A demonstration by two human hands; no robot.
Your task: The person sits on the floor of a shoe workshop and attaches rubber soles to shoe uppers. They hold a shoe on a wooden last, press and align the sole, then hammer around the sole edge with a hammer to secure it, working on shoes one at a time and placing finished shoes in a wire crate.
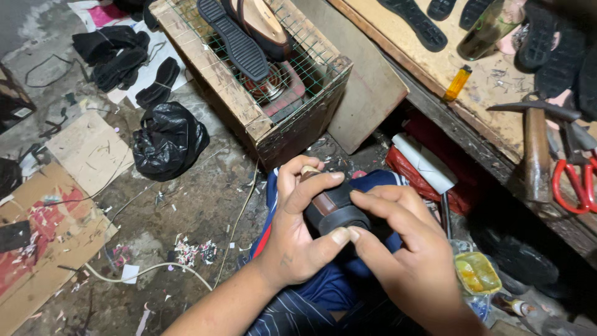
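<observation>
Item held: dark sandal piece [334,210] with a brown band, black and partly wrapped, resting over the person's lap on blue cloth [323,283].

Left hand [297,230]: grasping the sandal piece from the side, fingers curled over its top, thumb pressed beneath.

Right hand [407,249]: grasping the same piece from the opposite side, fingertips laid along its upper edge, thumb tip meeting the left thumb below it.

Landmark: wooden crate [249,93] topped with green wire mesh, standing on the floor just beyond the hands.
- On the crate: a black ribbed sole [233,40] and a tan sandal [264,25], side by side.
- Left of the crate: a knotted black plastic bag [169,140]; beyond it, dark strap pieces [118,59] on white paper.
- Far left of the crate: flat cardboard sheets [56,211] on the littered floor, with a pale cord [149,270] trailing near them.
- Right of the crate: a grey board [367,87] leaning against it, then a wooden worktop [485,93].
- On the worktop: an orange lighter [457,83], a green glass bottle [488,31], black soles [413,22], a hammer [536,143] and red-handled scissors [575,180].
- Below the worktop, by the right hand: a yellow pot [476,272].
</observation>
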